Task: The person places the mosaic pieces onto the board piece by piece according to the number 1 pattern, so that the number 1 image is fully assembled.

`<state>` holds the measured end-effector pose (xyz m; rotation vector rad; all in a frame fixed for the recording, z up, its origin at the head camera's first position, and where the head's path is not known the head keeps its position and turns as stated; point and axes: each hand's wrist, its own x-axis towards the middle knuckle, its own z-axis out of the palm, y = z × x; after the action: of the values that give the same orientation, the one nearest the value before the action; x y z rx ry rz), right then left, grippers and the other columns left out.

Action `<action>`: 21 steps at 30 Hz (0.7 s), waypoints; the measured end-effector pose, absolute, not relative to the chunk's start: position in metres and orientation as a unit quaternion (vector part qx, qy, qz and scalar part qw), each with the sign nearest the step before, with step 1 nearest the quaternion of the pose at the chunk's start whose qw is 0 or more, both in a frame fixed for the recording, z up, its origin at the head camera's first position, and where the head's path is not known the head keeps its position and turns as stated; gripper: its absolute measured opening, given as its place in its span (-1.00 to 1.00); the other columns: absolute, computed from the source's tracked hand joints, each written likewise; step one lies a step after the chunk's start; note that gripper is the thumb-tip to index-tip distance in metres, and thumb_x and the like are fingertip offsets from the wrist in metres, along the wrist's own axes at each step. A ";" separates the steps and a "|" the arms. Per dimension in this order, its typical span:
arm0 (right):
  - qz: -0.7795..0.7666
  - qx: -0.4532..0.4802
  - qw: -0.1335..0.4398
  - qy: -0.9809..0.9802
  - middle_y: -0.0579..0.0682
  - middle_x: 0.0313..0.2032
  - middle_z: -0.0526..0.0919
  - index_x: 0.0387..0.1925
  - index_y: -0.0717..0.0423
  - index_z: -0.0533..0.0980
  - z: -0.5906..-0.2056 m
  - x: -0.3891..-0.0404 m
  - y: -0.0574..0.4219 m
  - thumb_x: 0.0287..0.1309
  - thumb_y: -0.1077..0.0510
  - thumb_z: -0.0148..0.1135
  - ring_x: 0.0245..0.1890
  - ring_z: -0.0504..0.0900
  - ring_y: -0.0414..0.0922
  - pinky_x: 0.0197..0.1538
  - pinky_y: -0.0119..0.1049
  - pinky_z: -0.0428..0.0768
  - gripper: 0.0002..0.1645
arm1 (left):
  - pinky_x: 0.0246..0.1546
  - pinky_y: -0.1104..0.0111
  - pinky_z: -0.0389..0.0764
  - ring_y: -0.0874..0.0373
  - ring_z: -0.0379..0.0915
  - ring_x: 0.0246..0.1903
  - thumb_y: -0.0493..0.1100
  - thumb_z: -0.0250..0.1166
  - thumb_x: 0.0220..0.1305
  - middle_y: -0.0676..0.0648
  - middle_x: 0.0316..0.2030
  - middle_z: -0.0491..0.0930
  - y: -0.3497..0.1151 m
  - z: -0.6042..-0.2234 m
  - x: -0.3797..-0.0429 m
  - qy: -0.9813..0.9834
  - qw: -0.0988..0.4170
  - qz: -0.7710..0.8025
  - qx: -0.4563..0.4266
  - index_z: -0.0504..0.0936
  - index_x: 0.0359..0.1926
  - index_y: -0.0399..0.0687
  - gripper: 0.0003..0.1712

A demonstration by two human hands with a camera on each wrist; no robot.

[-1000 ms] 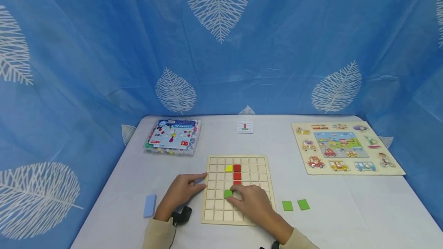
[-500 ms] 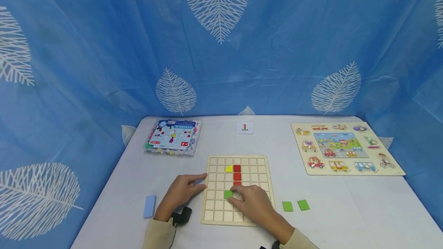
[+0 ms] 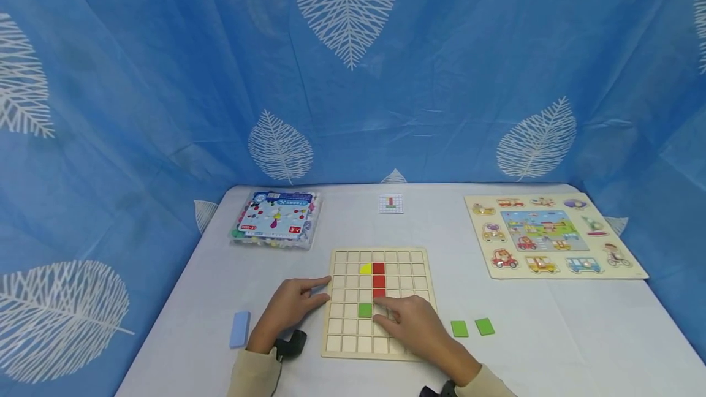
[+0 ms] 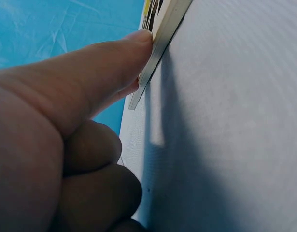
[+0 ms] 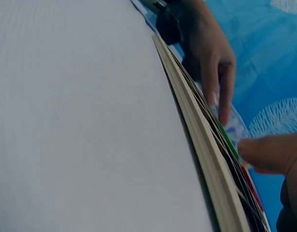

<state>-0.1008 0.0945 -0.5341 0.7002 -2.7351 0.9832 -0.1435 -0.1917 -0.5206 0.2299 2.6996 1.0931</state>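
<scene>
A wooden grid board (image 3: 336, 327) lies on the white table. My left hand (image 3: 288, 306) stays at its left edge, thumb and index finger touching the rim; in the left wrist view the thumb tip (image 4: 141, 38) presses that rim and the other fingers fold under. One green square tile (image 3: 365, 310) sits in a cell, below a column of red tiles (image 3: 379, 282) and one column left of it. Just right of the green tile hovers my right hand (image 3: 413, 323), thumb and index finger apart with nothing between them. Beside the top red tile is a yellow piece (image 3: 366, 269).
Two loose green tiles (image 3: 459, 328) lie right of the board. A pattern card (image 3: 391, 203) is behind it. A box of colourful parts (image 3: 276, 219) stands back left, a vehicle puzzle board (image 3: 554, 238) back right. Near the left wrist lies a blue block (image 3: 239, 329).
My right hand has let go of the green tile and drawn slightly right; the tile stays in its cell. The left hand has held its place at the board's edge.
</scene>
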 end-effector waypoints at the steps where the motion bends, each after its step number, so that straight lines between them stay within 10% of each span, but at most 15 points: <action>1: 0.331 0.236 0.080 -0.910 -0.51 -0.80 0.09 -0.05 -0.04 0.77 -0.534 -0.101 0.098 0.15 -0.01 0.51 -0.71 0.04 -0.48 -0.59 -0.48 0.16 -0.67 | -0.55 0.39 0.22 0.24 0.11 -0.62 0.06 0.45 0.29 0.13 -0.69 0.23 -0.192 -0.521 -0.144 0.918 0.111 0.372 0.077 0.70 0.22 0.15 -0.52; 21: 0.395 0.156 0.097 -0.900 -0.50 -0.76 0.08 -0.18 -0.15 0.78 -0.531 -0.079 0.192 0.09 0.05 0.57 -0.70 -0.03 -0.49 -0.58 -0.45 0.27 -0.79 | -0.56 0.39 0.21 0.23 0.10 -0.62 0.06 0.46 0.28 0.11 -0.69 0.22 -0.191 -0.519 -0.143 0.919 0.109 0.371 0.074 0.70 0.22 0.16 -0.51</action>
<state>-0.0792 0.1922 -0.5306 0.4619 -2.6642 1.1706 -0.1431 -0.1905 -0.5192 0.2171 2.7035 1.0921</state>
